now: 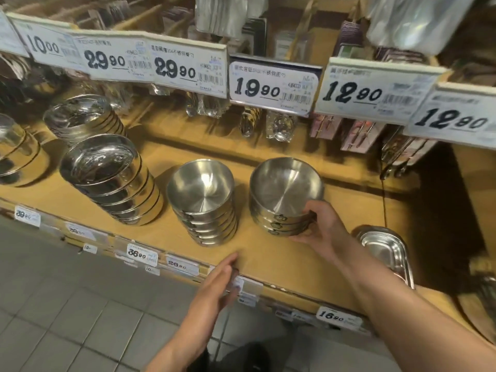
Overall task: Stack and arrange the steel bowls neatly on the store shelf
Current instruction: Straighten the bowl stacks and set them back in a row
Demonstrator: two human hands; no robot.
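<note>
1. Floor: grey tiles, nearest the camera, below the front edge of the shelf.
2. Left hand: fingers straight and together, holding nothing, at the shelf's front edge over the small price tags fixed along it.
3. Right hand: fingers and thumb curled round the near side of the right stack, a short pile of nested steel bowls standing on the shelf; the thumb lies on the top bowl's rim.
4. Tray: a rounded rectangular steel dish on the shelf, to the right of the right stack, apart from it.
5. Middle stack: brushed steel bowls, taller than the right stack, just left of it on the shelf, not touching it.
6. Left stack: wider, mirror-bright bowls, leaning, on the shelf left of the middle stack.
7. Rear stack: similar bright bowls farther back on the shelf, behind the left stack; another pile is cut off at the frame's left edge.
8. Packets: bagged utensils hanging behind the shelf.
9. Labels: large price cards in a row above the shelf, farthest from the camera.
</note>
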